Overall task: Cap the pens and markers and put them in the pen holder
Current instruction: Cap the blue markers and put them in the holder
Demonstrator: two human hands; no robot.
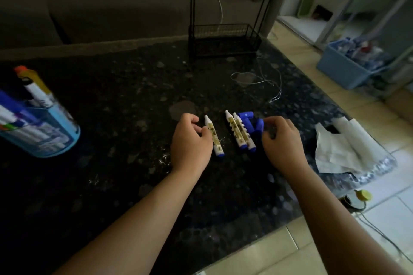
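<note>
Three uncapped white markers with blue ends lie on the dark stone table. The left marker is touched by the curled fingertips of my left hand. Two more markers lie side by side in the middle. Several blue caps sit just right of them. My right hand pinches one blue cap at its fingertips. A clear blue pen holder at the far left holds several pens and markers.
A black wire rack stands at the table's far edge. A thin loose cord lies behind the caps. Crumpled white paper and plastic sit at the right table edge. A sofa is behind; tiled floor and a blue bin lie right.
</note>
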